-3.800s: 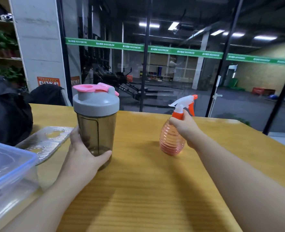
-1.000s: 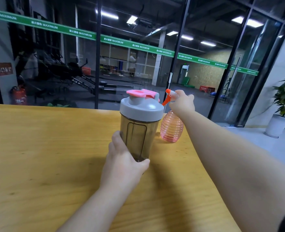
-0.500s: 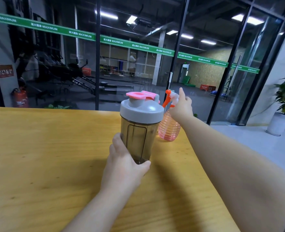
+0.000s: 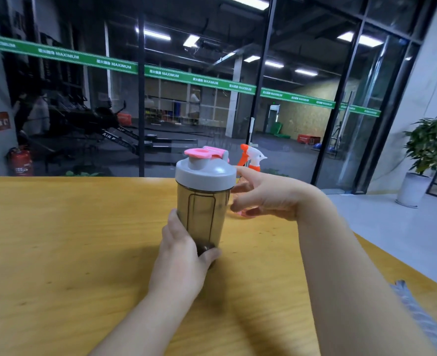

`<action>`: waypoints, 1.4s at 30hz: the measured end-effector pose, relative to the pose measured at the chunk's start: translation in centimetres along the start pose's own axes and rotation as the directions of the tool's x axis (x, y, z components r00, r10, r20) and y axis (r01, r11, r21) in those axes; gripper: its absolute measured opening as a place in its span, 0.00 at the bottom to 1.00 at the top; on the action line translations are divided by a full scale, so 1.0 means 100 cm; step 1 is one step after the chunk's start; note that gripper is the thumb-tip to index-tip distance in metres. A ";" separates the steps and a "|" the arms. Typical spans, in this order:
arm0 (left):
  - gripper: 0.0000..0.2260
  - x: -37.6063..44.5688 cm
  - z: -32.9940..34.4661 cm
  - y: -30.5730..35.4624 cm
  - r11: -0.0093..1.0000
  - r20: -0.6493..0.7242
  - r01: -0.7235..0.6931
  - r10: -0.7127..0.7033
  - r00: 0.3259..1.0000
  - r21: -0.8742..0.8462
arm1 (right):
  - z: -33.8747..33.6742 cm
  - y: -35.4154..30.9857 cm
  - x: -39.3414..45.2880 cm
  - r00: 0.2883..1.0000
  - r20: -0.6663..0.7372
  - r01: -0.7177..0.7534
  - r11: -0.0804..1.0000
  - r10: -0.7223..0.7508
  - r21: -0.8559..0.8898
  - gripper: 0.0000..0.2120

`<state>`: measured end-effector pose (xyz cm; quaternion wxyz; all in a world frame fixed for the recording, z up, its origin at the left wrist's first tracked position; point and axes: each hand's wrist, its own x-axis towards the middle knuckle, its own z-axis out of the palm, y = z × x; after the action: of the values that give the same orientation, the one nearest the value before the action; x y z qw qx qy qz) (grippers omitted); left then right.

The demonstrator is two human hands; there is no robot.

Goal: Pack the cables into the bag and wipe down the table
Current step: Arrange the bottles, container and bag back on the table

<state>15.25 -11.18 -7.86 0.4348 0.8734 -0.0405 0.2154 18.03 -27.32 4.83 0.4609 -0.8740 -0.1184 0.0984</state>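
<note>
My left hand (image 4: 184,255) grips the lower part of a smoky shaker bottle (image 4: 203,201) with a grey lid and pink cap, standing upright on the yellow wooden table (image 4: 71,240). Behind the shaker stands a pink spray bottle (image 4: 250,158) with a white and orange trigger head; its body is mostly hidden. My right hand (image 4: 266,196) hovers in front of the spray bottle with fingers spread and relaxed, holding nothing. No cables or bag are in view.
The table's right edge (image 4: 392,263) runs diagonally toward the near right. A grey patterned cloth (image 4: 423,319) lies at the lower right corner. Glass walls stand just beyond the table's far edge. A potted plant (image 4: 428,155) stands on the floor at the right.
My right hand has let go of the spray bottle's neck and pulled back toward me, fingers spread. The left hand still holds the shaker in about the same place.
</note>
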 end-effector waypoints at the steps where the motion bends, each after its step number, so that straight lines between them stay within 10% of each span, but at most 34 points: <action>1: 0.45 0.000 0.000 0.000 1.000 0.000 0.002 -0.002 1.000 -0.009 | 0.001 -0.004 -0.003 1.000 0.021 0.004 1.000 -0.004 -0.007 0.45; 20: 0.34 -0.004 -0.002 0.005 0.971 0.217 -0.229 0.210 0.953 0.066 | -0.006 0.024 -0.004 0.965 -0.249 0.129 0.975 -0.081 0.180 0.42; 32: 0.30 -0.003 -0.001 0.005 0.976 0.162 -0.192 0.174 0.971 0.101 | -0.014 0.057 0.016 0.532 -0.846 0.159 0.975 0.049 0.157 0.43; 42: 0.30 -0.003 -0.001 0.002 0.976 0.132 -0.197 0.184 0.974 0.094 | -0.011 0.073 0.032 0.537 -0.842 0.058 0.994 0.048 0.094 0.45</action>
<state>14.92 -11.27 -7.74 0.3617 0.8989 -0.1392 0.2042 22.28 -31.23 -0.85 0.5085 -0.7863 0.1213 -0.3293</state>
